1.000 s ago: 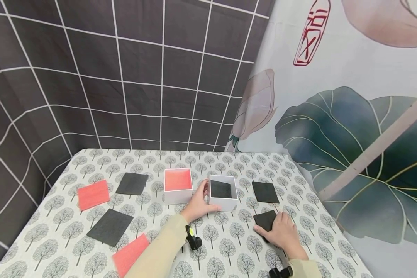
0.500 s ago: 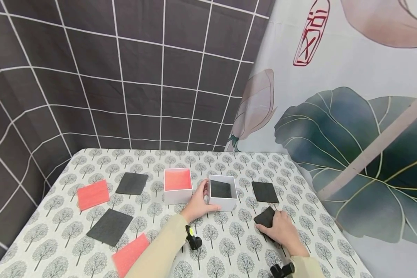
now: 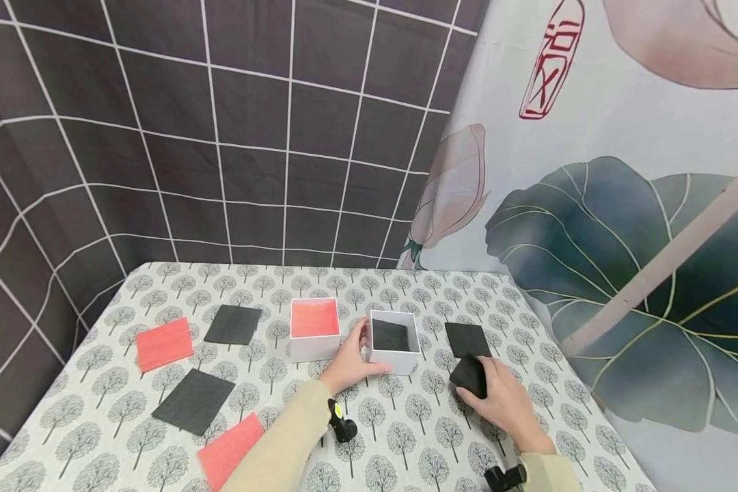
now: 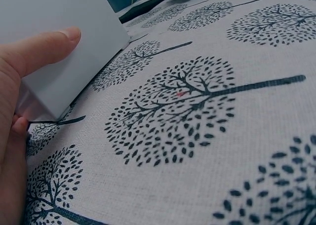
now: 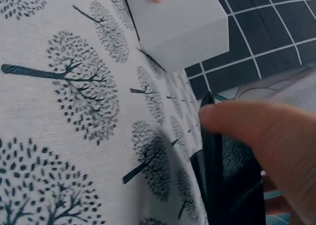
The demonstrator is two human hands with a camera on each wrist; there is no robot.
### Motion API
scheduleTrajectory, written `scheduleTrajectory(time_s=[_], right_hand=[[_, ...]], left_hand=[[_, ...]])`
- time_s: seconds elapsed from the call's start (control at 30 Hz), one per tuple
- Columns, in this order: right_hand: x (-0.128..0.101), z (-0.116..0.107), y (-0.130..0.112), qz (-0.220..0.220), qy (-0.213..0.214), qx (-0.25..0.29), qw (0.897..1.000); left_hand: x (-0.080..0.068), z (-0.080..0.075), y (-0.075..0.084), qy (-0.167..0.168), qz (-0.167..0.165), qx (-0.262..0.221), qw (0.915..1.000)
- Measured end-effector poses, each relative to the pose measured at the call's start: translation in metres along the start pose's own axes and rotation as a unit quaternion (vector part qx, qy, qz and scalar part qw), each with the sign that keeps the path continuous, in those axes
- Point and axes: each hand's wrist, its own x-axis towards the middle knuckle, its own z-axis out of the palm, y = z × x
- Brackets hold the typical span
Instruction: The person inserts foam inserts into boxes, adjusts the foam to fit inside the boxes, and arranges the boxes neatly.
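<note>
My left hand (image 3: 348, 362) grips the left and front sides of a white open-topped box (image 3: 395, 362), which has a black square piece (image 3: 390, 335) inside. In the left wrist view the thumb lies along the wall of the white box (image 4: 84, 18). A thin black square (image 3: 469, 376), with a leather-like sheen, is pinched between thumb and fingers of my right hand (image 3: 506, 403). It is tilted up, in front of another black square (image 3: 467, 339) on the cloth. In the right wrist view the thumb presses the face of the held black square (image 5: 237, 175); most other fingers are hidden.
A second white box (image 3: 316, 347) with a red inside stands left of the gripped one. Farther left lie two red squares (image 3: 165, 344) and two black squares (image 3: 195, 402). Tree-patterned cloth (image 3: 406, 430) covers the table; a dark grid curtain (image 3: 246, 171) hangs behind.
My right hand has picked the black square up off the cloth, tilting it upright and raising it slightly. My left hand and both boxes have stayed put.
</note>
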Motion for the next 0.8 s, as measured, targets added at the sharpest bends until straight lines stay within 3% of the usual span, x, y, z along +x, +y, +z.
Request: scheduleTrajectory(time_s=[0.37,0.63,0.8], right_hand=[[0.012,-0.011,-0.007,-0.022,0.012,0.052,0.998],[0.023,-0.019,-0.014,-0.048,0.021,0.077,0.996],[0.034,-0.025,-0.020,-0.071,0.020,0.077,0.994]], left_hand=[[-0.001,0.000,0.004,0.001,0.001,-0.007,1.0000],[-0.011,-0.006,0.026,-0.002,0.022,-0.035,0.9991],[-0.006,-0.004,0.015,-0.003,0.016,-0.031,0.9994]])
